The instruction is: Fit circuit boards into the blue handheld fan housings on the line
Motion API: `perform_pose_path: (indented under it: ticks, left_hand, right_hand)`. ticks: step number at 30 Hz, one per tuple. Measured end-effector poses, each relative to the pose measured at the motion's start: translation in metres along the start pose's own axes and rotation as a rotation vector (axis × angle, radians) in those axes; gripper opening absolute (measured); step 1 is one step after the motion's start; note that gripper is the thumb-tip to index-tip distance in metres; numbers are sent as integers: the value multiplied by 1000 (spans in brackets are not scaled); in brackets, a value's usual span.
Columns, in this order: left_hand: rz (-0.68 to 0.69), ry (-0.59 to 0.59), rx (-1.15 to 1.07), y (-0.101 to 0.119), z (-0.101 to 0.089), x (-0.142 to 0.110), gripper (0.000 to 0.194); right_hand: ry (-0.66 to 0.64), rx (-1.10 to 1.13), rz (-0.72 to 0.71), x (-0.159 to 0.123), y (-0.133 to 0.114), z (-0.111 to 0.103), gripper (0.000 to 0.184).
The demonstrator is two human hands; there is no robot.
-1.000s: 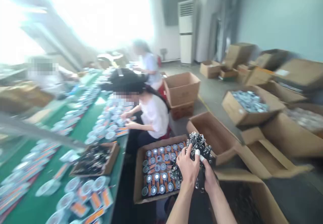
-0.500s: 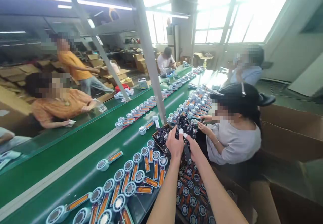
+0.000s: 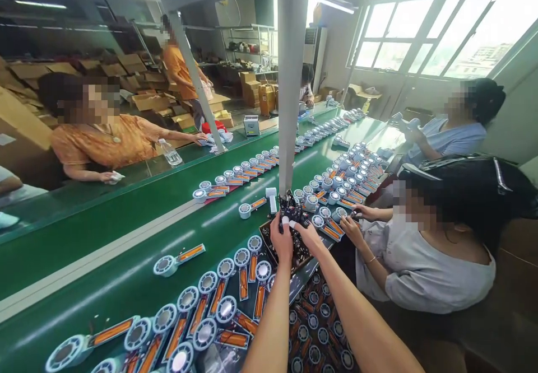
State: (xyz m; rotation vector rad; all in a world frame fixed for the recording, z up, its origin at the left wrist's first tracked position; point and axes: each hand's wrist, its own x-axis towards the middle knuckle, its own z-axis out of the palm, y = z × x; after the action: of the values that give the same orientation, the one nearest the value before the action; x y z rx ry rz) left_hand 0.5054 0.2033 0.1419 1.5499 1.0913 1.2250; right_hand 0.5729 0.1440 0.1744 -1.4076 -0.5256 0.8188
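Both my hands are together over a shallow cardboard box [image 3: 268, 241] of small black parts on the green bench. My left hand [image 3: 281, 241] and my right hand [image 3: 309, 237] are closed around a clump of black parts [image 3: 293, 210], whose exact kind I cannot make out. White covers sit on both thumb tips, which rest against the near side of the clump. Close by on the left lie rows of pale blue handheld fan bodies [image 3: 226, 308], with round grilles and open handles showing orange strips. My fingers on the far side are hidden.
A metal post [image 3: 290, 82] rises just beyond my hands. Below my forearms is a container of more fan bodies [image 3: 313, 321]. A co-worker [image 3: 420, 255] sits close on the right, handling a fan; another person [image 3: 109, 143] sits across the bench beside a plastic bottle [image 3: 170, 153].
The view has swung. The black clump in my hands looks smaller and more gathered, and the long black piece that hung below it no longer shows. The seated person across has stretched out an arm.
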Motion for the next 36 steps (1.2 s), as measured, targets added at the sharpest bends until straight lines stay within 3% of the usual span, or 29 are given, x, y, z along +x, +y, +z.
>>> perform_pose_path:
  ticks: [11,17,23,31,36]
  left_hand:
    - [49,-11,108,-29,-12,-4,29]
    - [-8,-15,172,-33,-15,3,27]
    - [-99,-1,126,-32,-16,11,38]
    - [-244,18,97,-40,-28,14,37]
    - [-265,-68,46,-37,-21,11,36]
  right_hand:
    - [21,-123,-56,8,31,-11,23]
    - [2,-172,28,15,41,-24,24]
    - [-14,-150,49,18,41,-36,23]
    - [173,-255,-113,17,55,-41,29]
    - [260,-428,-205,21,66,-36,51]
